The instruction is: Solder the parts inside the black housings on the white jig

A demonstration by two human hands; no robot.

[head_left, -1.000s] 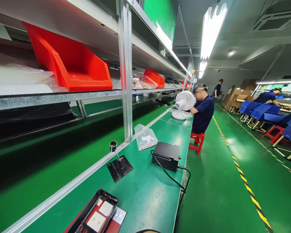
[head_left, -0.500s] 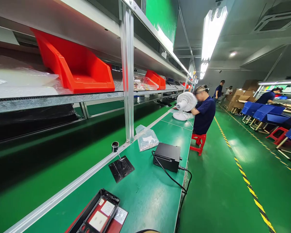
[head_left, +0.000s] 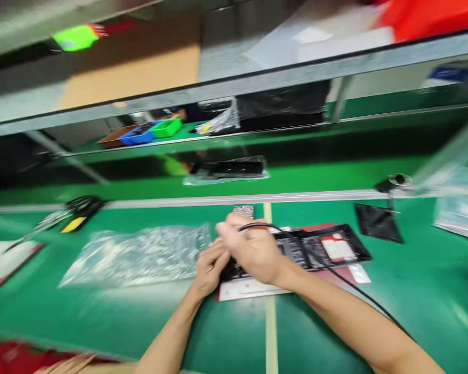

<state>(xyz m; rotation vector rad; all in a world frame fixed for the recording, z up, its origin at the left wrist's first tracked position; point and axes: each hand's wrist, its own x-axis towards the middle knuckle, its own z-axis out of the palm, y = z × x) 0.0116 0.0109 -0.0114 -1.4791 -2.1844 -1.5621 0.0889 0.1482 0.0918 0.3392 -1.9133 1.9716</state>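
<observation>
In the head view, the right hand [head_left: 253, 252] is closed like a fist above the left part of the black housing [head_left: 306, 249], which lies on the green bench [head_left: 140, 317], and a black cable [head_left: 359, 289] passes over this hand; what is inside the fist is hidden. The left hand [head_left: 210, 265] has bent fingers beside the housing's left end, but I cannot tell if it grips. A clear plastic bag [head_left: 136, 259] lies near, to the left.
</observation>
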